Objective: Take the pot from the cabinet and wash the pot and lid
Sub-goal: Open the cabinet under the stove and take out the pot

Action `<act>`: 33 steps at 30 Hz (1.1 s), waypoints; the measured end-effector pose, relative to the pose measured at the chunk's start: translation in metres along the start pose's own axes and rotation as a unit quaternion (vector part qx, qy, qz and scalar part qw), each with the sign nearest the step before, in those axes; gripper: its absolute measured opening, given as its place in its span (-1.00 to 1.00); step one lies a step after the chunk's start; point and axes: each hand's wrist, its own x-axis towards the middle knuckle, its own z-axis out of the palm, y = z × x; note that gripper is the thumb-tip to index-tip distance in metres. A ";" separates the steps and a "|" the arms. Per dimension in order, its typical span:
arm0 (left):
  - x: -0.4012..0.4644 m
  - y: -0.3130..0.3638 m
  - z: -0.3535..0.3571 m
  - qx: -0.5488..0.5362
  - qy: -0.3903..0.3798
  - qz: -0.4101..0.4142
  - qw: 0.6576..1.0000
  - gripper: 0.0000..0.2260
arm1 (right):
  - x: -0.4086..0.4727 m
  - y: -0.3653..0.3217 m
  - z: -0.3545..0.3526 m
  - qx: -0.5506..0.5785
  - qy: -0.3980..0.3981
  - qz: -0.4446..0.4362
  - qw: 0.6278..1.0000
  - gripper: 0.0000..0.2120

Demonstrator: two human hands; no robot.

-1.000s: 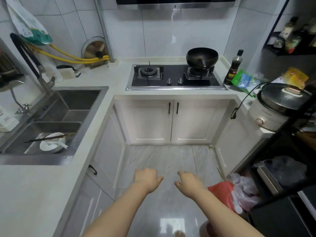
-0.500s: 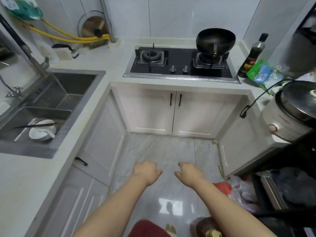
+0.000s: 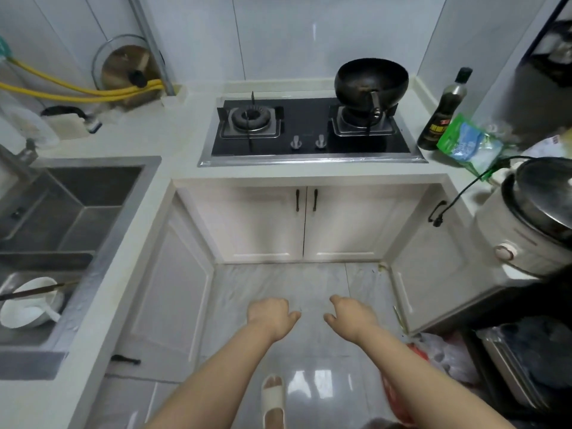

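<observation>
We hold both hands out low over the floor (image 3: 278, 283), well apart from everything: the left hand (image 3: 271, 317) and the right hand (image 3: 353, 317) each hang with fingers loosely curled, grasping nothing. Ahead of us stands the cabinet (image 3: 305, 224) under the stove (image 3: 309, 128), its 2 doors closed, so we cannot see any pot inside it. A black wok (image 3: 371, 78) sits on the right burner. At the back left corner of the bench (image 3: 182, 134), a glass lid (image 3: 123, 66) leans upright against the wall tiles behind yellow hoses (image 3: 77, 92). To our left the sink (image 3: 77, 193) holds a white bowl (image 3: 28, 305) with chopsticks (image 3: 34, 291) across it. On the right, a dark bottle (image 3: 445, 109) stands just beside a green bag (image 3: 464, 144), and a rice cooker (image 3: 532, 218) sits nearer to us. 1 slippered foot (image 3: 272, 400) shows below our arms.
</observation>
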 end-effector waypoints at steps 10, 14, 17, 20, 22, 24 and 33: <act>0.081 -0.041 -0.060 0.033 0.011 0.026 0.999 -0.54 | 0.071 -0.033 -0.042 0.020 0.006 0.035 0.999 -0.56; 0.101 -0.045 -0.073 0.039 0.014 0.028 0.999 -0.54 | 0.090 -0.036 -0.055 0.019 0.006 0.033 0.999 -0.56; 0.119 -0.040 -0.082 0.038 0.019 0.028 0.999 -0.55 | 0.109 -0.033 -0.068 0.015 0.007 0.025 1.000 -0.56; 0.138 -0.032 -0.092 0.019 0.022 0.021 0.999 -0.55 | 0.132 -0.024 -0.081 0.004 0.005 0.009 1.000 -0.56; 0.149 -0.025 -0.096 0.006 0.016 0.009 1.000 -0.52 | 0.146 -0.017 -0.090 -0.005 -0.003 -0.004 1.000 -0.56; 0.162 -0.017 -0.102 -0.004 0.011 -0.003 1.000 -0.51 | 0.161 -0.009 -0.100 -0.010 -0.005 -0.019 1.000 -0.55; 0.215 0.010 -0.126 -0.059 0.028 -0.051 0.997 -0.52 | 0.231 0.024 -0.144 -0.036 -0.009 -0.079 0.996 -0.57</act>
